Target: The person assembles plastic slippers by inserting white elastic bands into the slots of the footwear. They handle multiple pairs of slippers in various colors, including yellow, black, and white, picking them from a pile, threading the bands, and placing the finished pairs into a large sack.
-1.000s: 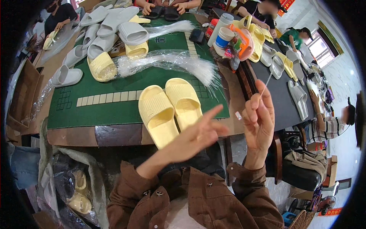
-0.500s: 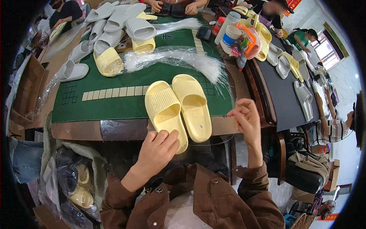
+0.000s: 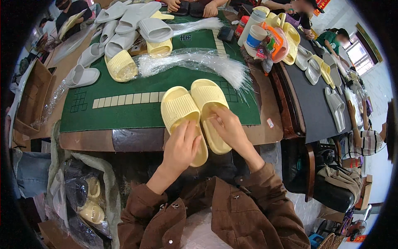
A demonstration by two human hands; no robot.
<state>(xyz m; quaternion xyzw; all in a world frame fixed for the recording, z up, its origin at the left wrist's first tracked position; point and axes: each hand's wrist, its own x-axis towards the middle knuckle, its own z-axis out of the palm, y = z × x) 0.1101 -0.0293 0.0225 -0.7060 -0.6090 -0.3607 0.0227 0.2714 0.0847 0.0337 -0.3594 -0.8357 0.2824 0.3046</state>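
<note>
A pair of pale yellow slide slippers lies side by side at the table's near edge, ribbed straps toward the far side. On the insole of the left slipper (image 3: pixel 178 106) rests my left hand (image 3: pixel 181 145), fingers stretched toward the strap opening and thumb apart. My right hand (image 3: pixel 228 126) reaches into the right slipper (image 3: pixel 209 93), its fingers bent together just under the strap edge. Whatever those fingertips may pinch is too small to make out. Just beyond the slippers lies a bundle of thin clear plastic strands (image 3: pixel 199 62), partly in clear wrap.
Grey slides (image 3: pixel 139 18) are heaped at the far left, with a yellow slide (image 3: pixel 121 66) beside them. Cups (image 3: pixel 255 37) and small packages stand at the right. A dark side table (image 3: pixel 306 99) holds more slides. Below left sits a sack (image 3: pixel 110 178) with plastic-wrapped slides. Other people work around.
My right hand has come in from the right of the slippers to the right slipper's opening. My left hand has moved from the left slipper's heel toward its strap, fingers straightening.
</note>
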